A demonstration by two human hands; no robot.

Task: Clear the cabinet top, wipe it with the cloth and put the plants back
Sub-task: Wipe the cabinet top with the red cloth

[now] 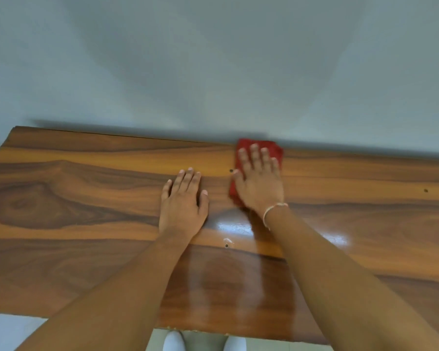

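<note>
While the wooden cabinet top [86, 198] spans the view against a grey wall [213, 59], left hand [183, 201] lies flat, fingers spread, gripping nothing. Right hand [260, 181] presses flat on red cloth [276, 149] at the far edge, centre-right, not clenched.

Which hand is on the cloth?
The right hand, the one with the bracelet. It lies flat on the red cloth near the back edge of the cabinet top. The left hand rests on bare wood beside it.

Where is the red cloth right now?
In the head view, the red cloth lies flat under the right hand at the far edge of the cabinet top, by the wall, right of the left hand.
</note>
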